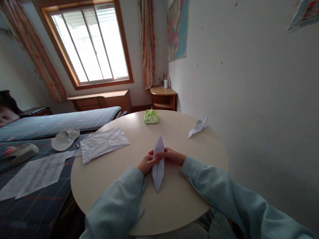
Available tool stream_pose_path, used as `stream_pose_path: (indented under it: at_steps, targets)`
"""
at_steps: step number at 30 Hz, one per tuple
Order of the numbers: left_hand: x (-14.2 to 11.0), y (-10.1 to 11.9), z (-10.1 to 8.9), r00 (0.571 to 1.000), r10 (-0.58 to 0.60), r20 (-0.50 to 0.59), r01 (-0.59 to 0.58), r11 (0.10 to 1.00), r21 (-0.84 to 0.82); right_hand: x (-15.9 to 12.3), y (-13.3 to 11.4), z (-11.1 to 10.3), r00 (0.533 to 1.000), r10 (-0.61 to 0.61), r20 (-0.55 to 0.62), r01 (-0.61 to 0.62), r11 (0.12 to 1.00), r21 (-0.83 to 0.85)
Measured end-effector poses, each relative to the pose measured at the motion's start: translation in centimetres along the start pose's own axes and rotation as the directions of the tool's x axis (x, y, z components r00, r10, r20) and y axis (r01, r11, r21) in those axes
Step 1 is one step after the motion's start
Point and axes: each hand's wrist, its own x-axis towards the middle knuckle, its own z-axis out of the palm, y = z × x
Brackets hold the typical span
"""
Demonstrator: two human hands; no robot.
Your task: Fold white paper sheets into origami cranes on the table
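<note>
A folded white paper (159, 175), long and pointed at both ends like a half-made origami boat, is held over the round table (184, 195). My left hand (148, 163) grips its left side near the middle, fingers closed around the edge. From the right, my right hand (173, 155) pinches the same paper at its middle, thumb on top. Fingers behind the paper are partly hidden. Another folded paper piece (198, 127) lies at the table's right side. Below my left forearm a bit of paper (141, 212) shows, mostly covered by the sleeve.
A creased white sheet (103, 144) lies at the table's left edge. A green tissue pack (151, 116) sits at the far edge. To the left, a bed (44, 125) holds printed sheets (36, 174) and a pale cap (66, 139). A white wall (266, 120) stands close on the right.
</note>
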Motion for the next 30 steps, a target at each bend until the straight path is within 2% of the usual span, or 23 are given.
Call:
stream_pose_path:
  at_steps: [5,11,17,30]
  targets:
    - [-0.1,0.4,0.2,0.998,0.058,0.036,-0.059,0.997,0.045,-0.3,-0.1,0.1,0.998,0.014,0.065,-0.015,1.0,0.004]
    - [-0.2,0.1,0.5,0.999,-0.014,0.051,0.013,1.0,0.027,-0.4,-0.4,0.5,0.999,-0.012,0.034,0.013,1.0,-0.017]
    - [0.0,-0.3,0.7,0.997,-0.016,0.072,0.021,0.997,-0.069,-0.3,-0.4,0.7,0.999,-0.034,0.022,0.035,0.999,-0.033]
    - [-0.1,-0.2,0.8,0.997,-0.052,0.055,0.058,0.991,-0.122,-0.4,-0.3,0.7,0.999,-0.051,0.0,0.051,0.999,0.01]
